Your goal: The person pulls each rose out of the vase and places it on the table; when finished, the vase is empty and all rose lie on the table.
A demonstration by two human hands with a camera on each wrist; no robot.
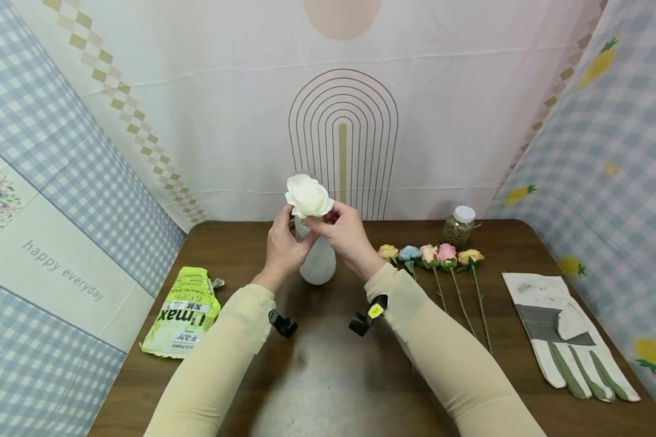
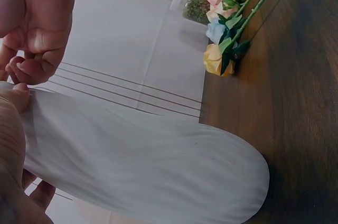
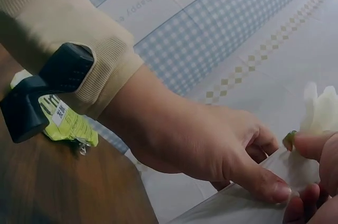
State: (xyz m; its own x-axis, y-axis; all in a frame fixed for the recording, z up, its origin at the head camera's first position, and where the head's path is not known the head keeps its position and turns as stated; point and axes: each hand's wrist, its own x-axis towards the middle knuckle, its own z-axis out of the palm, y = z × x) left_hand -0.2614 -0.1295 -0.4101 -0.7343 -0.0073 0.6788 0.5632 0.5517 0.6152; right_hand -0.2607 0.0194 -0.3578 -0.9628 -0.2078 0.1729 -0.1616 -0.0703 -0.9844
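Note:
A white vase [image 1: 318, 264] stands upright on the table, its ribbed side filling much of the left wrist view. My left hand [image 1: 285, 249] grips the vase near its top, thumb and fingers on either side. A white artificial rose [image 1: 308, 195] is at the vase's mouth. Just under the bloom my right hand [image 1: 347, 233] pinches the rose; a bit of green [image 3: 289, 140] shows by the thumb in the right wrist view. The rest of its stem is hidden.
Several artificial flowers [image 1: 429, 254] in yellow, blue and pink lie to the right, stems toward me. Behind them stands a lidded jar [image 1: 459, 226]. A white, grey and green glove [image 1: 563, 334] lies far right. A lime-green bag [image 1: 184, 312] sits at left. A patterned cloth [image 1: 240, 121] hangs behind.

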